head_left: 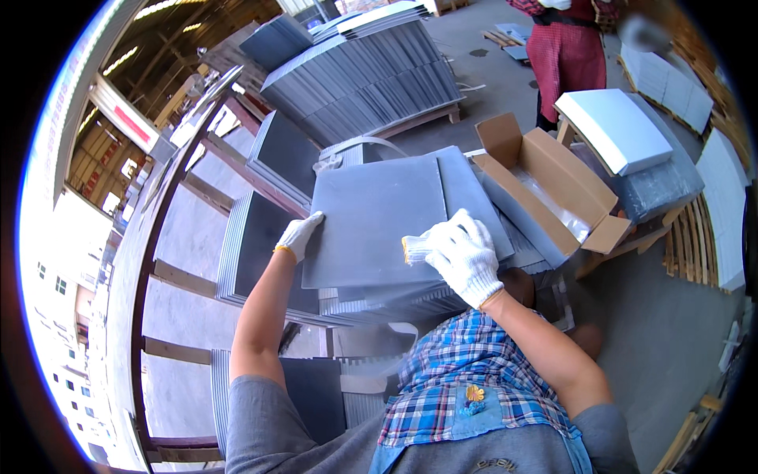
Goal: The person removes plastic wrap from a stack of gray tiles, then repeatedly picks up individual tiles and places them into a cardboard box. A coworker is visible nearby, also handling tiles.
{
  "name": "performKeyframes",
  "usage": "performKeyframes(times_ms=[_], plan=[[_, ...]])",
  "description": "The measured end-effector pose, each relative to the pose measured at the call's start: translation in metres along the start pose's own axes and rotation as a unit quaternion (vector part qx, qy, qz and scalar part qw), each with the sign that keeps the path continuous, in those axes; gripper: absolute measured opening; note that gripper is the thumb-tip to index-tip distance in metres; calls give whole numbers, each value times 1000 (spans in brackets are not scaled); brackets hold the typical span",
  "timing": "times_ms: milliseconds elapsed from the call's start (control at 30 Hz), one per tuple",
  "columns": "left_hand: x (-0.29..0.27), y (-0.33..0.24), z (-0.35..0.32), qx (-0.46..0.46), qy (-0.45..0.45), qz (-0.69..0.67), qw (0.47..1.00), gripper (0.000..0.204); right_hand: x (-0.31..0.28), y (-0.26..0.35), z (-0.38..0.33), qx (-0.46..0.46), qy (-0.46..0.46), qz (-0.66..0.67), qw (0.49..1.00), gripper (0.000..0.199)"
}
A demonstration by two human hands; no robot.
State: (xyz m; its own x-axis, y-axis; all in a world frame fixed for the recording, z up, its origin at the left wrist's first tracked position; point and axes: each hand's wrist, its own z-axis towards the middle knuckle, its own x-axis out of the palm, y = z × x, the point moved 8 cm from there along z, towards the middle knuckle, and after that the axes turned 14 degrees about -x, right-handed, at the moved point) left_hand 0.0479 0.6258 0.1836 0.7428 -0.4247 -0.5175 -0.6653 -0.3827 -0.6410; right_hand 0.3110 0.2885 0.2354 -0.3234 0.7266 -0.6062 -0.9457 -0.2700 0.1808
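Observation:
A large grey square tile (pixel 371 221) lies on top of a stack of grey tiles in front of me. My left hand (pixel 300 235), in a white glove, grips the tile's left edge. My right hand (pixel 462 253), also gloved in white, rests on the tile's near right corner and is closed on a small pale block (pixel 414 248) with a yellow edge. Whether that hand also grips the tile I cannot tell.
An open cardboard box (pixel 545 186) lies to the right, beside a white tile (pixel 616 126) on dark tiles. Dark tiles (pixel 280 154) lean in a metal and wood rack at left. A big tile pallet (pixel 363 75) stands behind. A person in a red apron (pixel 564 47) stands beyond.

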Motion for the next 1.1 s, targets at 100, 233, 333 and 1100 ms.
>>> performKeyframes(times_ms=[100, 233, 333, 1100], plan=[[18, 37, 19, -47, -13, -4, 999, 73, 23, 14, 10, -33, 70, 8, 997, 33], [28, 36, 4, -1, -16, 66, 998, 71, 45, 3, 25, -52, 147, 12, 988, 36], [15, 24, 4, 38, -121, 307, 943, 73, 72, -17, 47, -12, 196, 25, 980, 38], [240, -176, -69, 542, -187, 294, 765, 57, 34, -81, -10, 85, 148, -108, 979, 37]])
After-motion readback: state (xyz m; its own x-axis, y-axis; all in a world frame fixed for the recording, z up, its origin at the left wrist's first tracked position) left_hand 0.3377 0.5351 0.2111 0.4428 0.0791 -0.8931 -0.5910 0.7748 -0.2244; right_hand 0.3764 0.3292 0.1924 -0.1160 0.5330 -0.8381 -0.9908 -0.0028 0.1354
